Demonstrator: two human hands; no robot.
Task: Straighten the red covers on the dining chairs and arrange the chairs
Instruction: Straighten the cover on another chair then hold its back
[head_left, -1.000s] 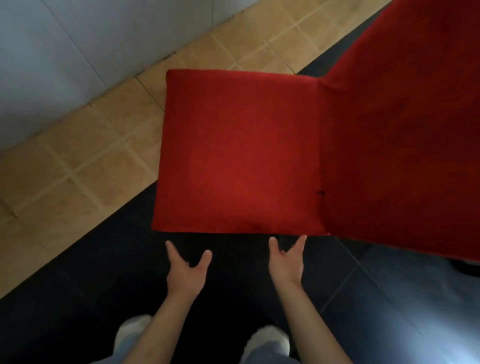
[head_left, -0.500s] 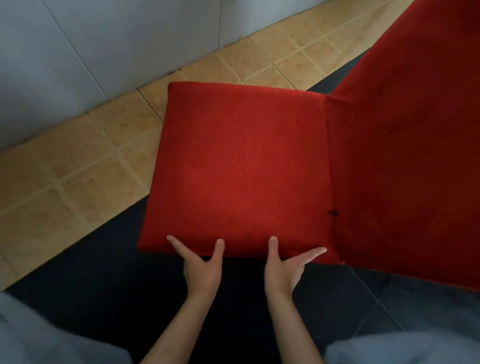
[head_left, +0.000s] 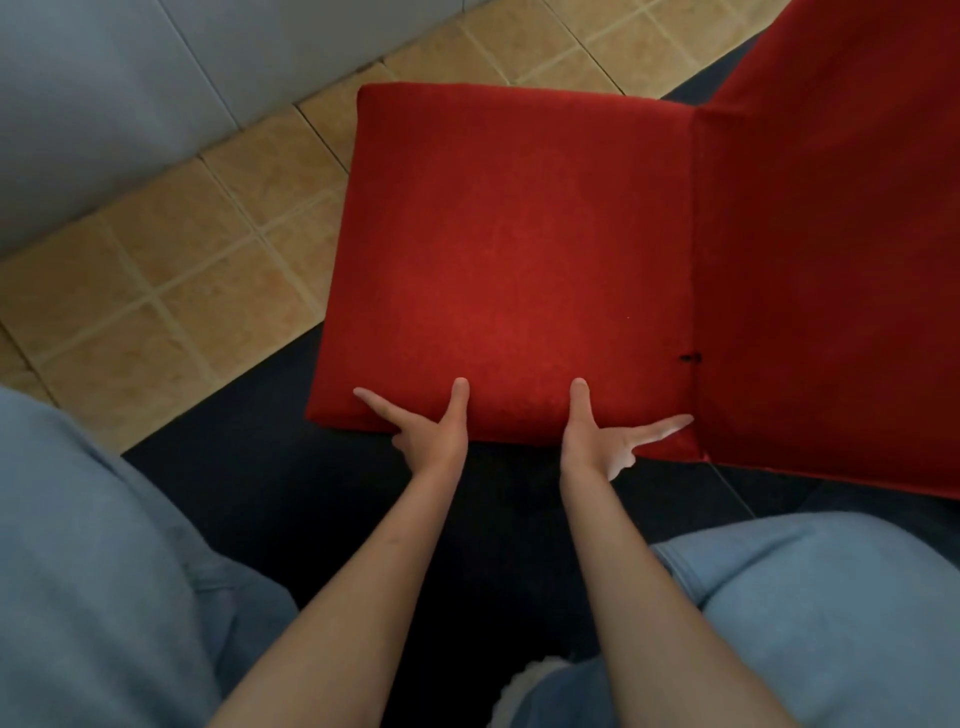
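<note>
A dining chair in a red cover fills the middle and right of the head view, its seat (head_left: 509, 260) flat toward me and its backrest (head_left: 831, 249) rising on the right. My left hand (head_left: 431, 426) lies at the seat's near edge, thumb and forefinger spread straight on the red fabric. My right hand (head_left: 602, 436) rests on the same edge, thumb up on the seat and forefinger stretched along the edge toward the backrest corner. The other fingers of both hands are hidden below the edge. A small dark mark (head_left: 690, 357) sits in the seam between seat and back.
The chair stands partly on dark floor (head_left: 311, 493) and partly on tan tiles (head_left: 182, 291). A pale wall (head_left: 130, 78) runs along the upper left. My knees in blue jeans (head_left: 831, 597) flank my arms at both lower corners.
Both hands moved forward from the air below the seat onto its near edge and spread wider. I have bent lower, so the seat looks larger and my knees have come into view.
</note>
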